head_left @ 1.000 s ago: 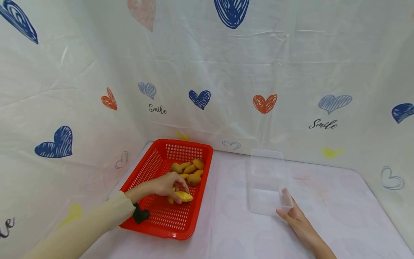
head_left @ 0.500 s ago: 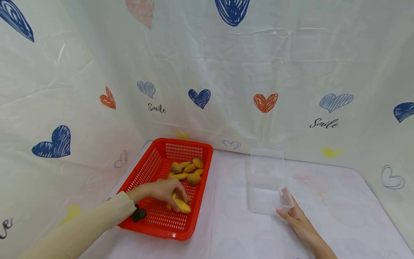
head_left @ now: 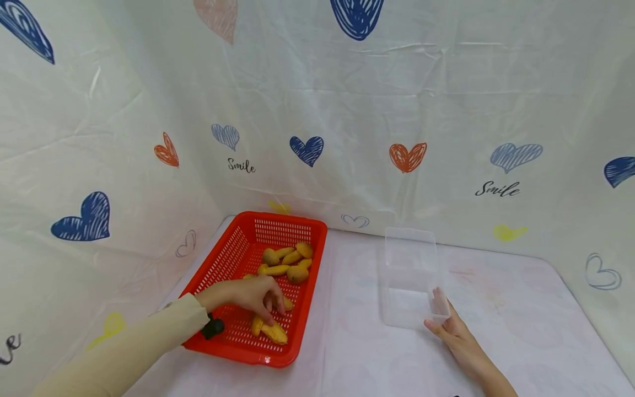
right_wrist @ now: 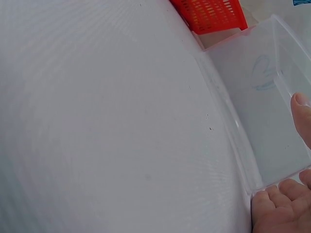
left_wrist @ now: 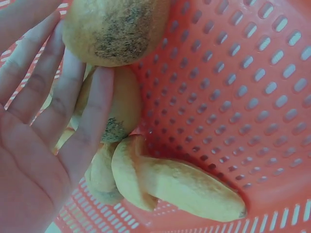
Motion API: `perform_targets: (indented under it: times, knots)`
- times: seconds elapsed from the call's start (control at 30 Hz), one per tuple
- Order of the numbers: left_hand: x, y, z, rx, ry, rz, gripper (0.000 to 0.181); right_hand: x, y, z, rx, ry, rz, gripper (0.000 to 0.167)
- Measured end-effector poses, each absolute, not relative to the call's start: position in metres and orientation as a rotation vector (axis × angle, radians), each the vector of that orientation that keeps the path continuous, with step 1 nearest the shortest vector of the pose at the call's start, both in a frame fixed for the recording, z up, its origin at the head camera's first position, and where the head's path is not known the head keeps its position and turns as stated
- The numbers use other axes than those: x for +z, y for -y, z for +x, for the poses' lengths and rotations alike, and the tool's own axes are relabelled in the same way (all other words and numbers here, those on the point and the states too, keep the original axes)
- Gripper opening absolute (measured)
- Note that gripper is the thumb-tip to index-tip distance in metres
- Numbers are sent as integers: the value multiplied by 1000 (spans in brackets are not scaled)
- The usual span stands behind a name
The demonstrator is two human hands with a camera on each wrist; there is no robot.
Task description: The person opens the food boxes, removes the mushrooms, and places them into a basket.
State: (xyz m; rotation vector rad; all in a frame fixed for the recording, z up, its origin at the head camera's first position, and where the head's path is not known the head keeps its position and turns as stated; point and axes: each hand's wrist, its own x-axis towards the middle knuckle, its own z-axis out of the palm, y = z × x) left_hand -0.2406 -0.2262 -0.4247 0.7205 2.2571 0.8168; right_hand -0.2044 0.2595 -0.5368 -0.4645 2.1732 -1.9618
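Yellow mushrooms lie in the red slotted plastic basket (head_left: 308, 300) at left. My left hand (head_left: 255, 293) reaches down into it, fingers bent over a mushroom (head_left: 288, 304) they partly hide. Just in front of the fingertips lies another mushroom (head_left: 275, 333). Seen from the left wrist, this hand's fingers (left_wrist: 63, 92) look fairly straight and lie against two brownish caps, the lower cap (left_wrist: 124, 104) partly covered; the thumb is out of view. My right hand (head_left: 461, 344) holds the near right corner of a clear plastic box (head_left: 409, 311), its thumb (right_wrist: 302, 119) and fingers on opposite sides of the wall.
Several more mushrooms (head_left: 297, 274) are grouped toward the basket's back right. White cloth covers the table (head_left: 357, 336) between basket and box. A white curtain (head_left: 357, 110) with printed hearts hangs along the back and left side. A small dark object (head_left: 213, 327) shows beside the left wrist.
The mushroom under my left fingers has shifted toward the basket's front and now lies clear of the fingertips. Another one has come into sight beside the fingers. The right hand and box stay put.
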Motion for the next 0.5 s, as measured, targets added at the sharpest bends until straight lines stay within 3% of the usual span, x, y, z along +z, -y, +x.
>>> perform_targets:
  times: [0.5]
  knots:
    - [-416,241,-257,1063,-2141,782,23,-527,-265,-203,-1954,-2226,-352,89]
